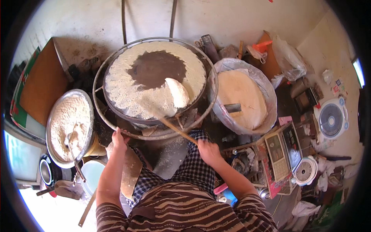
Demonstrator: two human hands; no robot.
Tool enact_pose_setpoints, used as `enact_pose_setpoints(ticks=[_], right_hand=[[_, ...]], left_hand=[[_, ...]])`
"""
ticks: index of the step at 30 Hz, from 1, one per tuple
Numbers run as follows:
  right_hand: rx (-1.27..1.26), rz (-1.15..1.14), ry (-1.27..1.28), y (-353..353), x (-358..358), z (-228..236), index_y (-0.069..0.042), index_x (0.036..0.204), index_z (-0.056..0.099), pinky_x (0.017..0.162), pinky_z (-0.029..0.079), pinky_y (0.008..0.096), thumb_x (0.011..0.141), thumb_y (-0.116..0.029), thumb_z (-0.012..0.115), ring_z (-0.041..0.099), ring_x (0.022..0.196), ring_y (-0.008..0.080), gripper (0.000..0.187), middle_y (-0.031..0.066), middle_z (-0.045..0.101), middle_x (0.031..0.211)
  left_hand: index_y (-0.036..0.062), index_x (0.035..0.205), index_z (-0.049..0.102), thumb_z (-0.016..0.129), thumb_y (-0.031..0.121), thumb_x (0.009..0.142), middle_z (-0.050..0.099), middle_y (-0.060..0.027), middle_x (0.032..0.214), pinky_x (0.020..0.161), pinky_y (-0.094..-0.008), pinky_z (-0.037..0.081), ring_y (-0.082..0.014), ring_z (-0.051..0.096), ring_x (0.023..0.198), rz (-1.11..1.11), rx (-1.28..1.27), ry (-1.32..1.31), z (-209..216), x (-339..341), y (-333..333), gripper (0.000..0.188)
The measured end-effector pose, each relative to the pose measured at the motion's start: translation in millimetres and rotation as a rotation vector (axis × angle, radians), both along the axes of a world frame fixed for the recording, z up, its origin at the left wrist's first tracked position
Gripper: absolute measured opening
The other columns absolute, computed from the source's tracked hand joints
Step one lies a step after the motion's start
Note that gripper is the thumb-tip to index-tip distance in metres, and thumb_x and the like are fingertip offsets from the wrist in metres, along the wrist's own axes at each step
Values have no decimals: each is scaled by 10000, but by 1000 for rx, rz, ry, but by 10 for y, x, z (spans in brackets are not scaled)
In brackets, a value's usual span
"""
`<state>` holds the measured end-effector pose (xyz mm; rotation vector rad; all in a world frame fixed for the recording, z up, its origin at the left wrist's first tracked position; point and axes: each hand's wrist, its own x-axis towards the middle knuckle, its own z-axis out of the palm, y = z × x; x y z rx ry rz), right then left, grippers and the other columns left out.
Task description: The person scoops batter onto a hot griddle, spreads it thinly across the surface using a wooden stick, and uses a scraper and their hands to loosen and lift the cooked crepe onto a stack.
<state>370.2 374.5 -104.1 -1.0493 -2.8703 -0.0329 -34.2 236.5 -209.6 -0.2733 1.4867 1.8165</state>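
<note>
A round griddle (156, 71) stands in front of me, with pale batter (119, 91) spread in a wide ring round a bare dark middle. A thick white lump of batter (177, 94) lies on its near right part. My right hand (209, 151) is closed round the end of a wooden stick (176, 128), which reaches over the griddle's near edge onto the batter. Whatever is at the stick's far end blends into the batter. My left hand (120, 140) is closed on the metal hoop (101, 117) that surrounds the griddle, at its near left.
On the left is a metal basin of batter (69, 116) with a ladle (70, 149) in it, above a pale bucket (92, 174). A plastic-lined tub (270, 98) at the right holds stacked flat rounds (241, 89). A scale (276, 154) and a fan (305, 171) stand farther right.
</note>
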Motion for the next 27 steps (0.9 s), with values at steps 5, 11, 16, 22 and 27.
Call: enact_pose_setpoints(ticks=[5,11,16,22,27], right_hand=[[15,-289,-149,362,556,34,-64,881,502,552,510,469,881,-169,495,647,611,341,105,148,614,661],[-153,-244,90,307,-334,180,-45,918,503,573,508,495,909,-217,501,633,610,393,172,196,621,639],[-11,-309,-230,461,74,151,-73,893,509,574,532,426,881,-153,497,682,662,288,82,131,641,711],[-201,-247,41,428,-445,226,-45,901,494,580,525,462,885,-159,478,667,652,351,116,178,651,695],[-52,-354,-94,608,-120,187,-64,868,510,531,524,397,858,-153,523,673,622,288,91,153,651,696]], left_hand=[[100,985,505,514,375,961,586,-67,853,609,-379,550,-234,619,736,-64,2,51,-3,-435,10,276],[56,995,494,539,380,949,576,-105,822,647,-389,541,-253,600,710,161,125,-34,-145,-599,120,330],[108,1038,521,509,428,953,613,-96,903,748,-430,519,-257,612,834,-129,110,-130,-19,-198,-82,331],[117,1105,499,480,401,967,591,-60,1003,808,-440,500,-234,584,914,-109,72,-1,91,54,-132,316],[132,1070,494,448,383,981,595,-71,893,607,-406,525,-224,594,753,-36,-22,53,-43,-384,-67,270]])
